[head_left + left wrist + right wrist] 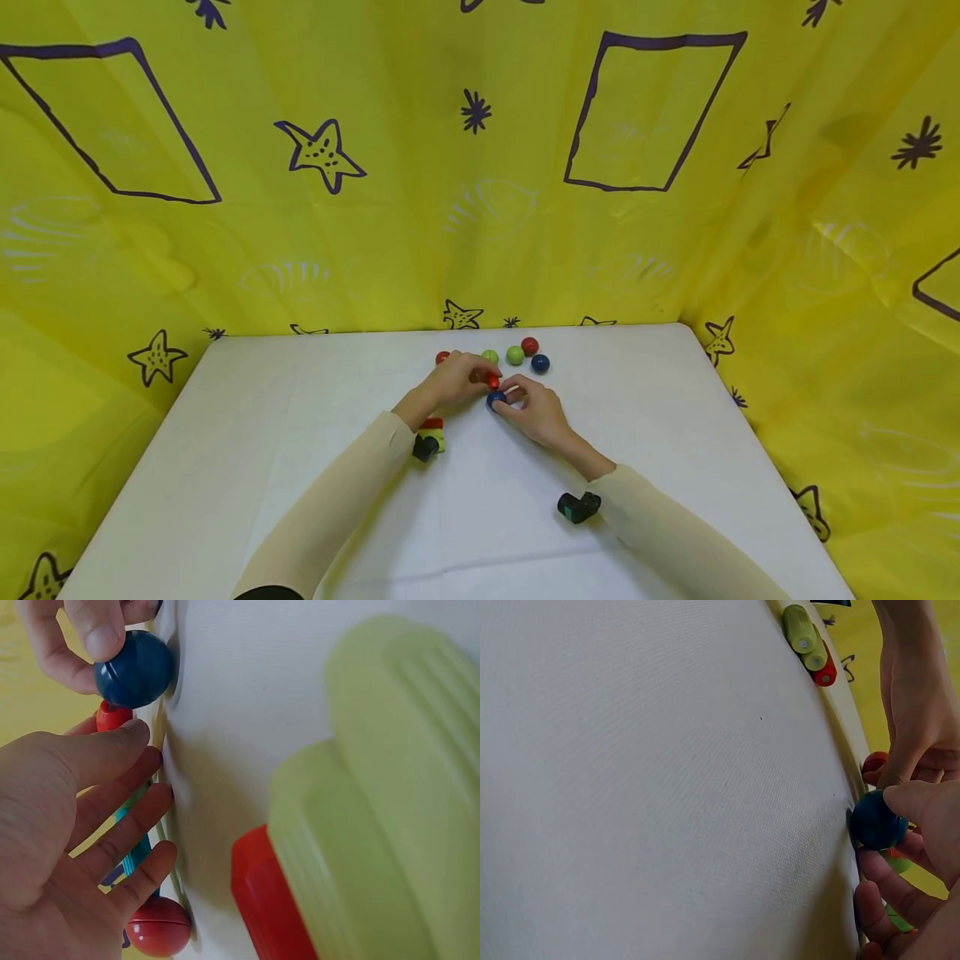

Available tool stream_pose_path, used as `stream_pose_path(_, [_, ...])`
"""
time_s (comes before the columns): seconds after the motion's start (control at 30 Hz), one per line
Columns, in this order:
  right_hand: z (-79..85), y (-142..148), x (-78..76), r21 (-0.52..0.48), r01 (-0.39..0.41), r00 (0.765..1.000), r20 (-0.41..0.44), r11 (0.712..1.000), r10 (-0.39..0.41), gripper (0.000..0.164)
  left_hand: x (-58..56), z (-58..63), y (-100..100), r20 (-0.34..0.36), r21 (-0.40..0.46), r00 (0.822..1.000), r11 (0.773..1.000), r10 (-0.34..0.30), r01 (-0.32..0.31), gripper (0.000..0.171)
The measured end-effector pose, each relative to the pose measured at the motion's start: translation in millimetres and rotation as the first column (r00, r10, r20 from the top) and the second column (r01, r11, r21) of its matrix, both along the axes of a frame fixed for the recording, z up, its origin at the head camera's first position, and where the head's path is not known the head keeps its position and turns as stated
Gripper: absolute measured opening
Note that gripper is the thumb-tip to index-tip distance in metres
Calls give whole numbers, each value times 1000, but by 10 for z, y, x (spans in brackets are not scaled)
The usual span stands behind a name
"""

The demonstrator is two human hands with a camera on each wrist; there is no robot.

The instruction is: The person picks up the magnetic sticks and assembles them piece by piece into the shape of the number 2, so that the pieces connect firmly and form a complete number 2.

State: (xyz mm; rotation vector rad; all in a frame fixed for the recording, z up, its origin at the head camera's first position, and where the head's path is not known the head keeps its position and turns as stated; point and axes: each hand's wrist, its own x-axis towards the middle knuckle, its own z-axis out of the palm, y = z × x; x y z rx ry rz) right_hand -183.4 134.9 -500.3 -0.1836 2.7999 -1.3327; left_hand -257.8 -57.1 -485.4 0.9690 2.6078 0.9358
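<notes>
My left hand (pixel 452 382) pinches a small red rod-like piece (pixel 114 717) between thumb and forefinger, its other fingers loosely spread. Just right of it, my right hand (pixel 542 412) grips a dark blue ball (pixel 136 669) with thumb and fingers. The ball is right at the end of the red piece; whether they are joined I cannot tell. Beyond the left fingers, a teal rod (pixel 136 855) and a glossy red ball (pixel 159 928) show in the left wrist view.
Behind the hands lie two light green balls (pixel 514 355), another red ball (pixel 530 346) and another blue ball (pixel 540 363). Light green and red rods (pixel 802 634) are grouped beside the left forearm. A yellow patterned curtain (pixel 405 250) encloses the white table (pixel 262 433).
</notes>
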Motion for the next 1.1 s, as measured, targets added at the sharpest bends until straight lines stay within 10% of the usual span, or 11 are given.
stream_pose_path(1.1, [-14, 26, -4, -6, -34, 999, -20, 999, 34, 29, 48, 31, -56, -26, -43, 1000, 999, 1, -2, 26])
